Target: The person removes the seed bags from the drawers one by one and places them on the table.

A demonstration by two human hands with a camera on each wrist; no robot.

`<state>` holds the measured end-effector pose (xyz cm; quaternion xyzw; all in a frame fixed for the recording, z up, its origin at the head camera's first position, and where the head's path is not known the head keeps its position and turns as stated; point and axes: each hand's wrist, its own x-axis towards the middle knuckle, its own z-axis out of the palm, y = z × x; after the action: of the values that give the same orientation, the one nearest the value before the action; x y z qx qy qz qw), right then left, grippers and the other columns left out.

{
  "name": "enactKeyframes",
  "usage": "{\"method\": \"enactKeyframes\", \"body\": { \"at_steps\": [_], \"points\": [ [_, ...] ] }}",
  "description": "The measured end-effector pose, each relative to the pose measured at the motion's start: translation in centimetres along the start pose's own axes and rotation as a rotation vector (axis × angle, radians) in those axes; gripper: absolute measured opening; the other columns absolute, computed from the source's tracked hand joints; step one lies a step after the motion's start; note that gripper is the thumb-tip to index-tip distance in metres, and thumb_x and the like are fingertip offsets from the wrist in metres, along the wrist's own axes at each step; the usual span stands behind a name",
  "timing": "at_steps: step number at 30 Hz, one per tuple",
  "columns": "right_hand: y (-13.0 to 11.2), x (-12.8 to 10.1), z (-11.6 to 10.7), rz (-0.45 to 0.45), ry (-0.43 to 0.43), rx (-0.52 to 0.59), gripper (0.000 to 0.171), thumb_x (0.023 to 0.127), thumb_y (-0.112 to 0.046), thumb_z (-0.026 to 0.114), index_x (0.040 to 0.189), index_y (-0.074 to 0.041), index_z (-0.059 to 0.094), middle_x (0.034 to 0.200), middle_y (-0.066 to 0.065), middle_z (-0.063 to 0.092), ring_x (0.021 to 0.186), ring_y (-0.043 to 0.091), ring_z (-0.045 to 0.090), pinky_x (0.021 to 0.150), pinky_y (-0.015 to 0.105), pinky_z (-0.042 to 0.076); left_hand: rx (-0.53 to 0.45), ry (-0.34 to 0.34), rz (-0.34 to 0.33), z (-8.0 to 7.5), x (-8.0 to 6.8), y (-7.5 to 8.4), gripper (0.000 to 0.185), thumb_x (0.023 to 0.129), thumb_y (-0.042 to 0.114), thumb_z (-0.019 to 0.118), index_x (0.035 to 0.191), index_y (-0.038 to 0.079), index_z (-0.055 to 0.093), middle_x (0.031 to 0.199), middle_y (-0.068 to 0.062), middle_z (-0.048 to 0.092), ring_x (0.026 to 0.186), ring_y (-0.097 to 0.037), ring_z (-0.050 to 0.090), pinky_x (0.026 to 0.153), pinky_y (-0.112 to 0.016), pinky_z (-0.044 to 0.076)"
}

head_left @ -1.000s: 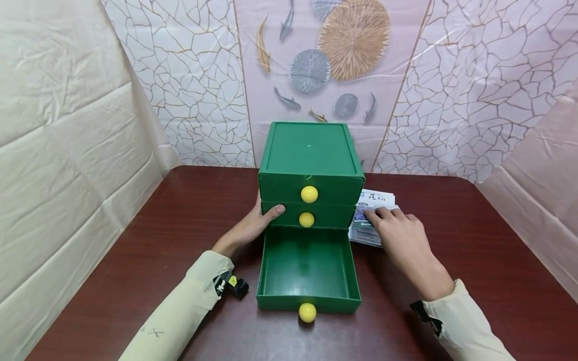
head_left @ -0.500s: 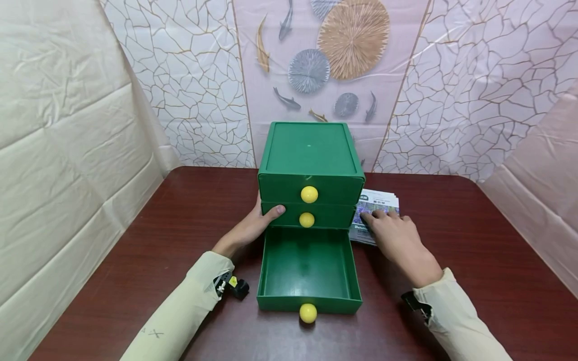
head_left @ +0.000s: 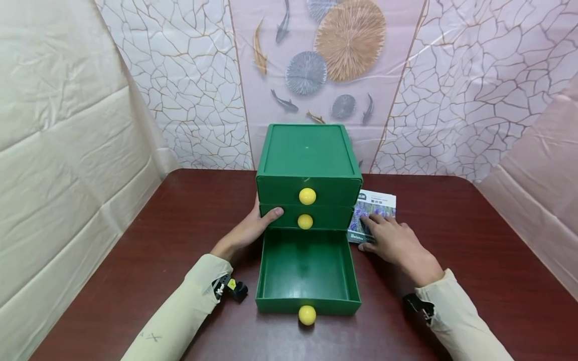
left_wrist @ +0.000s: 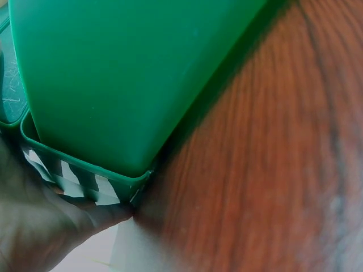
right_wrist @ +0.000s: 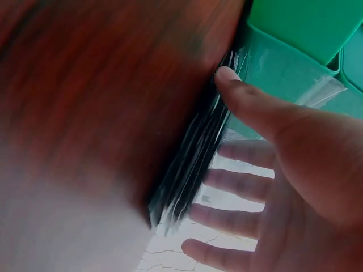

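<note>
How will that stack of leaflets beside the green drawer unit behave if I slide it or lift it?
The stack of leaflets looks thin and glossy, so sheets will probably fan apart under the right hand; the right wrist view shows loose separate edges. Lifted by one edge, it likely droops. It seems light, and should slide easily on the smooth table.

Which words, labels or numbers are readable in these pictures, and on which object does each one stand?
"Beishu": partly readable, bottom-left corner of the glossy printed booklet under the right hand.
Booklet heading: too small to read.
"X X"-like marks on the left cream sleeve: uncertain.
Green plastic drawer cabinet: no text.
</note>
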<state>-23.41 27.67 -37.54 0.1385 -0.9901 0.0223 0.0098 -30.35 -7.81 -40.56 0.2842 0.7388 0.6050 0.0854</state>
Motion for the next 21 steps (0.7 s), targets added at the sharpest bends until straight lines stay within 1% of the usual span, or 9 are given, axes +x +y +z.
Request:
{"method": "enactKeyframes", "body": {
  "at_steps": [5, 9, 13, 18, 21],
  "points": [
    [0.57, -0.1, 0.36, -0.013, -0.003, 0.04, 0.075, 0.093, -0.035, 0.082, 0.152, 0.002, 0.053, 0.153, 0.031, 0.049, 0.139, 0.056, 0.045, 0.1, 0.072, 0.045, -0.015, 0.0, 0.005, 0.16, -0.1, 0.1, 0.092, 0.109, 0.047, 0.057, 0.166, 0.036, -0.014, 0.171, -0.003, 0.012, 0.152, -0.025, 0.022, 0.125, -0.057, 0.019],
    [0.78, -0.02, 0.4, -0.037, -0.008, 0.071, 0.072, 0.095, -0.031, 0.08, 0.152, 0.003, 0.052, 0.156, 0.032, 0.046, 0.141, 0.057, 0.042, 0.103, 0.073, 0.042, -0.005, -0.005, 0.007, 0.08, -0.19, 0.28, 0.096, 0.107, 0.054, 0.057, 0.166, 0.038, -0.016, 0.172, -0.002, 0.011, 0.153, -0.026, 0.021, 0.125, -0.058, 0.02],
    [0.66, 0.14, 0.44, -0.049, -0.016, 0.083, 0.071, 0.096, -0.029, 0.08, 0.153, 0.003, 0.052, 0.156, 0.031, 0.045, 0.142, 0.057, 0.041, 0.104, 0.074, 0.041, 0.001, -0.003, 0.007, 0.0, -0.24, 0.22, 0.098, 0.106, 0.057, 0.057, 0.166, 0.036, -0.017, 0.172, -0.004, 0.011, 0.153, -0.027, 0.022, 0.124, -0.058, 0.02],
    [0.44, 0.44, 0.32, -0.063, -0.023, 0.081, 0.071, 0.096, -0.031, 0.08, 0.153, 0.002, 0.052, 0.157, 0.031, 0.044, 0.143, 0.056, 0.04, 0.105, 0.073, 0.041, 0.014, 0.005, 0.009, -0.04, -0.25, 0.22, 0.097, 0.106, 0.056, 0.057, 0.166, 0.034, -0.017, 0.172, -0.004, 0.009, 0.153, -0.027, 0.02, 0.125, -0.058, 0.02],
    [0.41, 0.34, -0.43, -0.062, -0.061, 0.077, 0.072, 0.095, -0.032, 0.08, 0.153, 0.002, 0.052, 0.159, 0.033, 0.04, 0.145, 0.059, 0.035, 0.106, 0.074, 0.039, 0.015, -0.002, 0.008, 0.0, -0.17, 0.38, 0.095, 0.108, 0.051, 0.056, 0.166, 0.035, -0.018, 0.173, -0.003, 0.008, 0.154, -0.026, 0.019, 0.125, -0.057, 0.019]
  ]
}}
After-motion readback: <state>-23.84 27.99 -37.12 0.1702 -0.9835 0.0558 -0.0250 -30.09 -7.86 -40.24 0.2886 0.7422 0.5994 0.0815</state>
